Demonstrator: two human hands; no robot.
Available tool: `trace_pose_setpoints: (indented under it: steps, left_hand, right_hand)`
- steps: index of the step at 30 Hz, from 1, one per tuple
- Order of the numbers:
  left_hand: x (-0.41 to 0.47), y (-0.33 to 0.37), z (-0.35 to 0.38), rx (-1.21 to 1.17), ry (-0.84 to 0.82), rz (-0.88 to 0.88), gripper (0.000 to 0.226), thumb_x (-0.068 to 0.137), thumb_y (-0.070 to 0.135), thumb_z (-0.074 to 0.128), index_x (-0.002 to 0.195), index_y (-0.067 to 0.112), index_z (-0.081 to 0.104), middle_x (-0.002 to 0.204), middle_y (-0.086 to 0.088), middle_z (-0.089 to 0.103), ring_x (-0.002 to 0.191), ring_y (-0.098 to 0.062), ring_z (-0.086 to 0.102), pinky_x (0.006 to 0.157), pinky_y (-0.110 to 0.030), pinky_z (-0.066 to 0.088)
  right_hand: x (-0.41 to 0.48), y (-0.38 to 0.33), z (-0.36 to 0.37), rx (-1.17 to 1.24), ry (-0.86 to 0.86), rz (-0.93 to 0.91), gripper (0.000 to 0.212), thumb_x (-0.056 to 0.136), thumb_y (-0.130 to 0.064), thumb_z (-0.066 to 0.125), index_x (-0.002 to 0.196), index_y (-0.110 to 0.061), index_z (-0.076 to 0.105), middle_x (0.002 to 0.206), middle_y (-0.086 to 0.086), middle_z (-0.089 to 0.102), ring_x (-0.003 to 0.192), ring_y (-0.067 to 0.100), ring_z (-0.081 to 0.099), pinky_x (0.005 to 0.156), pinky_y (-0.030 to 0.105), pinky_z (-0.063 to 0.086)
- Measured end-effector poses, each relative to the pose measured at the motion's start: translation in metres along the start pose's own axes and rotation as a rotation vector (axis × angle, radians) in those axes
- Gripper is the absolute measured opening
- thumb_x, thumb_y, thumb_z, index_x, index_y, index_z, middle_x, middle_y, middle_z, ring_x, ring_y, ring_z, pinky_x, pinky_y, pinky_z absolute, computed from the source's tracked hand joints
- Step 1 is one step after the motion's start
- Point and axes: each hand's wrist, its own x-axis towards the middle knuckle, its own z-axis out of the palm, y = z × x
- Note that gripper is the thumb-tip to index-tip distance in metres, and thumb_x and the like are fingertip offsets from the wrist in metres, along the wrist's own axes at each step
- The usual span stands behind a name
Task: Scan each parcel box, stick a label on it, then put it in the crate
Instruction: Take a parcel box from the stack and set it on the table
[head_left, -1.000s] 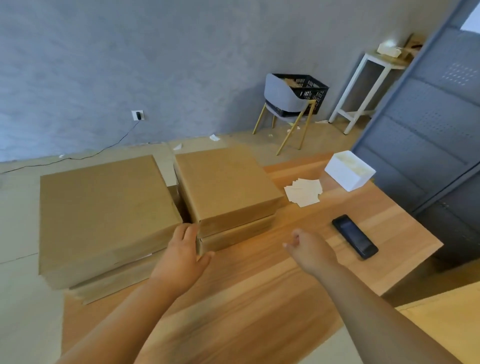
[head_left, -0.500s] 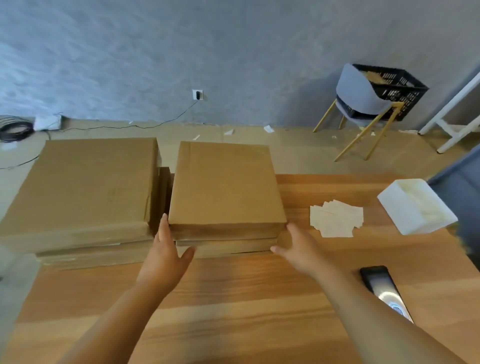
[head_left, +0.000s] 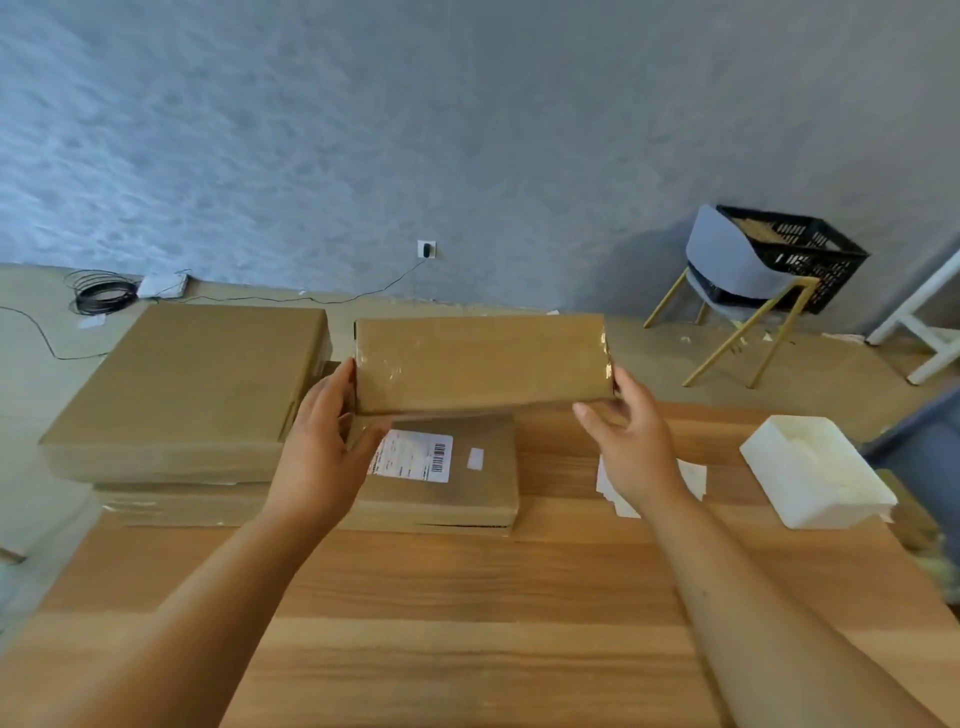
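Two hands, left hand (head_left: 317, 457) and right hand (head_left: 631, 447), now grasp top parcel box (head_left: 480, 364) by its ends, tilted up off labelled box (head_left: 441, 467) beneath; scanning presumably next; crate (head_left: 795, 254) well apart on chair (head_left: 727, 270).

I am gripping a matt brown cardboard parcel box (head_left: 480, 364), glossy tape at its ends, over smooth wood-grain tabletop (head_left: 467, 623).

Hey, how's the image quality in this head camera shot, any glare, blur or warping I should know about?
Head view: wide-angle warping tilts the floor line; the lifted parcel box, held between left hand and right hand, shows tape glare at its ends; the barcode label on the box beneath is too soft to read.
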Motion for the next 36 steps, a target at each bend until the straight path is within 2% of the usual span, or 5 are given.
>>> trace_pose_setpoints:
  steps: [5,9,18,30,36]
  left_hand:
    - [-0.012,0.042,-0.017,-0.122,0.057,0.073,0.056,0.087,0.034,0.059,0.139,0.031,0.039,0.127,0.009,0.047,0.108,0.008,0.052,0.078,-0.003,0.040]
    - [-0.045,0.053,-0.025,-0.140,0.049,0.065,0.053,0.084,0.047,0.055,0.133,0.030,0.045,0.119,0.011,0.050,0.101,0.006,0.055,0.077,-0.011,0.044]
    - [-0.146,0.001,-0.002,-0.130,-0.094,-0.250,0.049,0.083,0.046,0.060,0.127,0.030,0.044,0.110,0.015,0.056,0.087,0.006,0.056,0.062,-0.013,0.041]
    - [-0.209,-0.057,0.025,0.127,-0.352,-0.498,0.091,0.076,0.031,0.074,0.146,0.029,0.016,0.147,-0.006,0.032,0.125,-0.027,0.044,0.098,-0.048,0.044]
    - [-0.209,-0.065,0.038,0.415,-0.381,-0.285,0.091,0.076,0.042,0.071,0.145,0.034,0.013,0.154,0.009,0.008,0.138,-0.034,0.012,0.107,-0.054,0.026]
  right_hand:
    - [-0.023,-0.044,-0.034,0.039,0.170,-0.114,0.028,0.089,-0.037,0.061,0.117,-0.034,0.061,0.114,-0.012,0.053,0.101,-0.003,0.056,0.087,0.025,0.050]
    - [-0.059,-0.055,-0.050,0.015,0.204,-0.081,0.020,0.087,-0.043,0.060,0.098,-0.027,0.065,0.113,0.000,0.054,0.098,0.014,0.059,0.091,0.042,0.051]
    - [-0.146,0.008,-0.039,-0.153,0.111,0.180,0.012,0.085,-0.045,0.063,0.089,-0.035,0.057,0.088,-0.011,0.064,0.081,0.011,0.063,0.062,0.026,0.048]
    - [-0.165,0.066,0.001,-0.335,-0.423,0.444,0.079,0.084,-0.031,0.071,0.148,-0.018,0.026,0.151,0.001,0.035,0.134,0.022,0.039,0.103,0.036,0.037]
    - [-0.213,0.073,-0.009,-0.641,-0.492,0.279,0.074,0.078,-0.046,0.071,0.139,-0.022,0.035,0.138,0.000,0.030,0.130,0.021,0.031,0.099,0.034,0.035]
